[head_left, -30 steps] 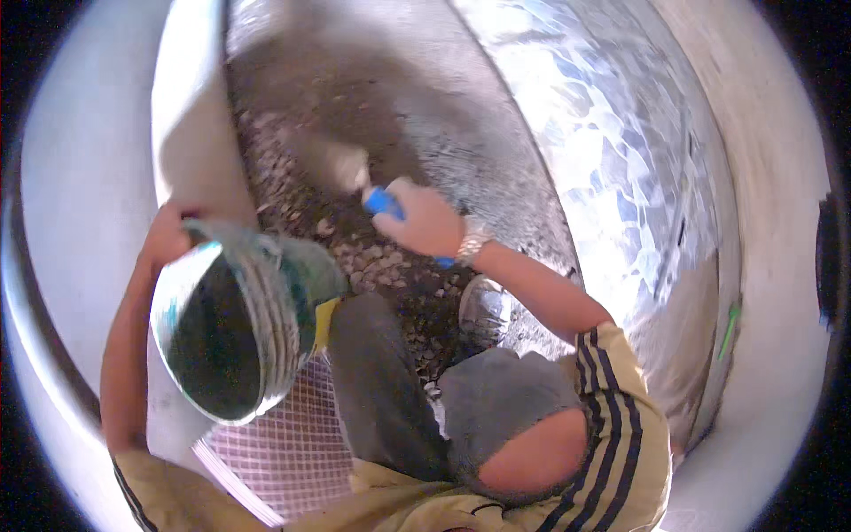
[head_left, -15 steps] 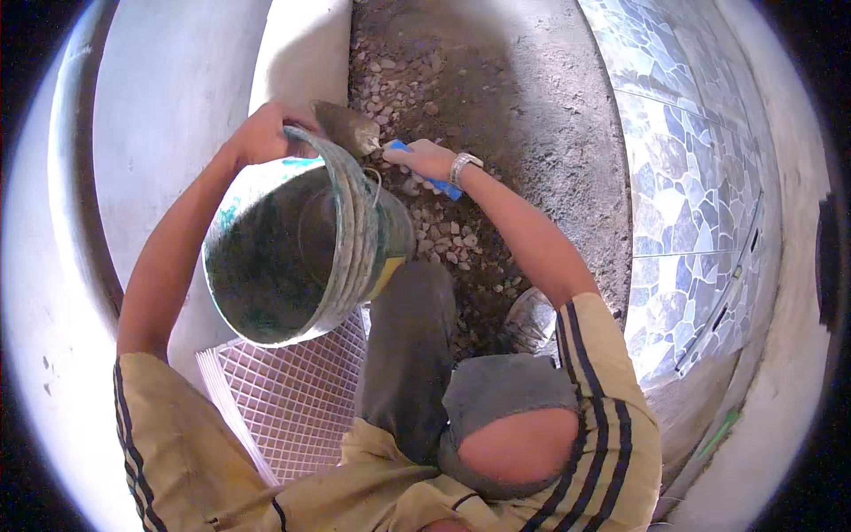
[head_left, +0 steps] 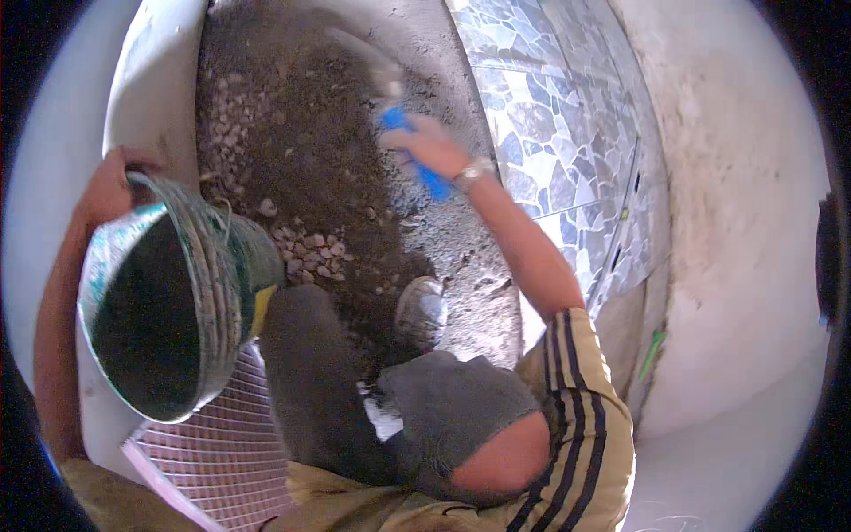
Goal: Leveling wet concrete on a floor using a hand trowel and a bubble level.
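My left hand (head_left: 120,186) grips the top rim of a tilted green, mortar-crusted bucket (head_left: 232,266), its dark inside facing up toward me. My right hand (head_left: 432,147) is closed on the blue handle of a trowel (head_left: 392,120), whose metal blade is motion-blurred above dark, damp soil (head_left: 310,115). Pale pebbles (head_left: 315,253) lie scattered in the soil strip. The bucket rests over or beside a pinkish gridded panel or tile stack (head_left: 208,452) by my left leg.
A pale concrete edge (head_left: 151,80) bounds the strip on the left. On the right are crazy-paving patterned tiles (head_left: 541,133), a pale wall (head_left: 727,222) and a slim green object (head_left: 654,355) along its foot. My shoe (head_left: 422,315) is on the soil.
Since half a second ago my right hand and the trowel have swung away from the bucket, farther out over the soil. My left hand and the bucket sit lower and farther left in view.
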The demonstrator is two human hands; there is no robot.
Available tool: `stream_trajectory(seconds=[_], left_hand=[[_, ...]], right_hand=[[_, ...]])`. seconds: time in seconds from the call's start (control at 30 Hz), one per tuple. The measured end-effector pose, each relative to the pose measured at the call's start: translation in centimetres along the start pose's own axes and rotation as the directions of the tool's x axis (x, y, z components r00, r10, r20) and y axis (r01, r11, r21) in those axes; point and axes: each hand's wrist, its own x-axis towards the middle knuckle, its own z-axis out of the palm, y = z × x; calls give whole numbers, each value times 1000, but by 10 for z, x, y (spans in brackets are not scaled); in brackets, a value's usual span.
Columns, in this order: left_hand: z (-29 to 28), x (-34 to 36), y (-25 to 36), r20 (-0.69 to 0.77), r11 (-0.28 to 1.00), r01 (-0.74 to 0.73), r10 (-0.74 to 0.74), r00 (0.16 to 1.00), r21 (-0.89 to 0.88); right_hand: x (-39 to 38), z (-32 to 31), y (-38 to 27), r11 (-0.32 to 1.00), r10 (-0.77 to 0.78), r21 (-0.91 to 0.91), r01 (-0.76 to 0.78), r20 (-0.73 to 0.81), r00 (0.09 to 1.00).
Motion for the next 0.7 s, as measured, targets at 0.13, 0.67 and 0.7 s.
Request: stream_trajectory(seconds=[0.13, 0.67, 0.7], left_hand=[[3, 7, -7, -26, 1000, -9, 9, 1000, 7], [5, -5, 20, -72, 999, -34, 37, 997, 32], [4, -6, 26, -56, 1000, 9, -9, 998, -3]], right_hand=[[1, -111, 49, 616, -191, -765, -186, -375, 907], [79, -239, 24, 227, -191, -875, -427, -470, 862], [86, -238, 20, 193, -205, -890, -413, -448, 870]])
